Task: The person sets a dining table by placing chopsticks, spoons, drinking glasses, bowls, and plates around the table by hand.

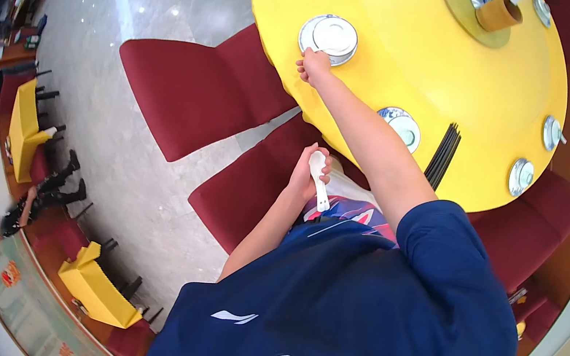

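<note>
My left hand [306, 171] is closed around white soup spoons [317, 167], which look nested together, low in front of my body by the chair. Over the table, my right hand [314, 69] is at the near edge of a place setting. Its fingers are curled, with the tips against the rim of a white bowl [336, 36] on a patterned plate [307, 35]. Whatever they pinch is hidden. Closer to me, another bowl [405, 130] on a blue-and-white plate [390, 113] is partly covered by my right forearm. Dark chopsticks [443, 156] lie in a bundle beside it.
The round table has a yellow cloth [494, 99] and a turntable [457, 14] bearing a brown container [498, 14]. More settings [521, 177] line its right side. Dark red chairs [187, 93] stand close to the table. A person [30, 206] sits far left.
</note>
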Tool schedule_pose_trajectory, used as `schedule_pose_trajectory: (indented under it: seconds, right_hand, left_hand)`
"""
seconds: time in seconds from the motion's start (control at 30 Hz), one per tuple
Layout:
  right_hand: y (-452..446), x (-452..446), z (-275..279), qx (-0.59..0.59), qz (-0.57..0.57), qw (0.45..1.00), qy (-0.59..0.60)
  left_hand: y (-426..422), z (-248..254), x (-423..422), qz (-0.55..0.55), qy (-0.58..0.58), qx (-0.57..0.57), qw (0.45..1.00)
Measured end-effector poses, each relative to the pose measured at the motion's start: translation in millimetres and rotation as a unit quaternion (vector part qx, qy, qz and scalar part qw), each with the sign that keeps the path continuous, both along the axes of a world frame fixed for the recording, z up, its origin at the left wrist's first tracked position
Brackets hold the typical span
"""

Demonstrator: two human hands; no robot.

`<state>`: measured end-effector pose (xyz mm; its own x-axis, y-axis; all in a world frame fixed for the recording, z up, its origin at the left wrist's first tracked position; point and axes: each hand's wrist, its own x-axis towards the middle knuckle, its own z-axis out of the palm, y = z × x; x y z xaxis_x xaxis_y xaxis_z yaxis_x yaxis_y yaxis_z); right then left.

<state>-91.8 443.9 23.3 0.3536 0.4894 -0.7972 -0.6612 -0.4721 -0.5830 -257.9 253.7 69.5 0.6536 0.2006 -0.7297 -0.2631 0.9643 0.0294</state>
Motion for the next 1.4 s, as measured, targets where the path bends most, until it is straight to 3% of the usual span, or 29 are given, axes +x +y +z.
schedule_pose_trajectory:
  seconds: [0.13,0.2,0.27,0.33,0.37,0.4,0.47,0.5,0.6,0.67,0.93,1.0,1.07,1.13,1.2,1.27,1.3,1.33,1.4]
  right_hand:
    - [-51,3,29,0.056,0.033,0.996,-0.061]
    - [-112,6,58,0.123,0.042,0.989,-0.072]
    - [-187,15,97,0.195,0.095,0.975,-0.051]
    - [-268,22,114,0.232,0.146,0.959,-0.070]
    - [-311,30,118,0.231,0.162,0.959,0.012]
    - [-352,39,134,0.230,0.191,0.954,0.018]
    - [-428,51,137,0.224,0.210,0.951,0.034]
    - [-459,56,133,0.235,0.200,0.951,0.023]
    - [-555,73,145,0.191,0.153,0.970,0.006]
    - [-592,85,159,0.184,0.131,0.974,-0.010]
    - [-670,117,151,0.161,0.107,0.981,0.029]
    - [-674,122,157,0.110,0.135,0.985,-0.011]
    - [-673,130,153,0.082,0.146,0.984,-0.061]
    - [-670,135,166,-0.025,0.186,0.971,-0.149]
    - [-673,153,171,-0.075,0.187,0.969,-0.146]
    - [-679,159,148,-0.145,0.261,0.886,-0.355]
    - [-687,172,144,-0.154,0.264,0.870,-0.385]
    - [-694,187,152,-0.162,0.267,0.867,-0.387]
    - [-714,229,174,-0.206,0.167,0.939,-0.218]
  left_hand:
    - [0,7,13,-0.017,0.020,0.056,0.998]
    - [-8,17,32,-0.054,0.155,0.110,0.980]
    - [-21,5,42,-0.038,0.113,0.112,0.987]
    - [-40,5,60,0.000,-0.066,0.208,0.976]
    - [-53,4,70,-0.012,-0.022,0.180,0.983]
    - [-69,1,81,-0.026,0.023,0.151,0.988]
    - [-112,29,124,0.026,0.124,0.198,0.972]
    - [-125,10,130,-0.022,0.070,0.215,0.974]
    - [-199,52,184,-0.122,0.031,0.087,0.988]
    - [-232,59,212,-0.163,-0.022,0.073,0.984]
    - [-304,75,271,-0.248,-0.043,0.047,0.967]
    - [-306,63,278,-0.311,0.047,0.125,0.941]
    - [-307,57,287,-0.326,0.067,0.119,0.935]
    - [-308,48,292,-0.331,0.037,0.070,0.940]
    - [-309,35,305,-0.335,0.023,0.010,0.942]
    - [-306,19,319,-0.363,-0.033,-0.047,0.930]
    - [-306,19,333,-0.366,-0.046,-0.049,0.928]
    - [-309,21,338,-0.371,-0.039,-0.067,0.926]
    - [-320,29,343,-0.369,-0.034,-0.096,0.924]
